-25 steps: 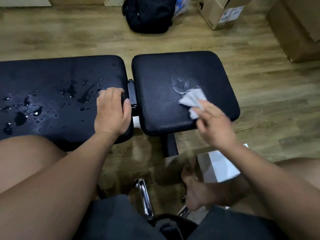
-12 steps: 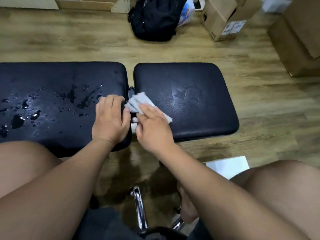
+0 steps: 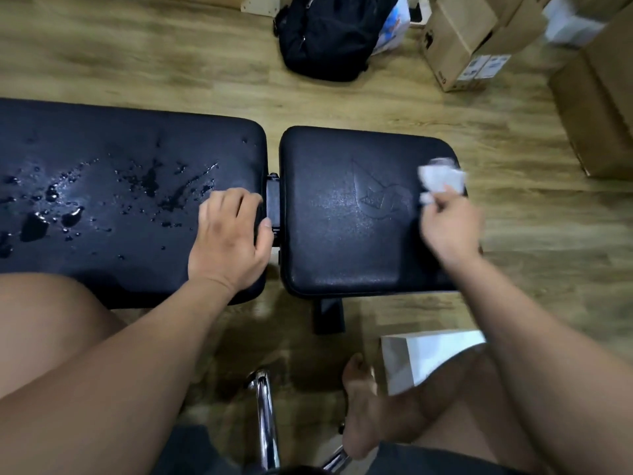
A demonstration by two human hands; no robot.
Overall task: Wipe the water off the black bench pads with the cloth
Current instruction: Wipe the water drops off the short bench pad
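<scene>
Cloth (image 3: pixel 441 180): soft, light, limp; pinched, bunched, in right hand (image 3: pixel 448 228). Rested left hand (image 3: pixel 227 241) open, empty, on bench pad (image 3: pixel 120 138); water (image 3: pixel 34 226) left of it.

Looks like a spare room at home: wood-plank floor (image 3: pixel 171 56) under the weight bench (image 3: pixel 335 262), backpack (image 3: pixel 325 36) and cardboard boxes (image 3: pixel 459 39) dumped beyond it.

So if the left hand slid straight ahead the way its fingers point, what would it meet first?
The left hand rests flat on the long black padded bench pad, fingers pointing away from the person. Likely first: the water streaks just beyond its fingertips, then the pad's far edge.
</scene>
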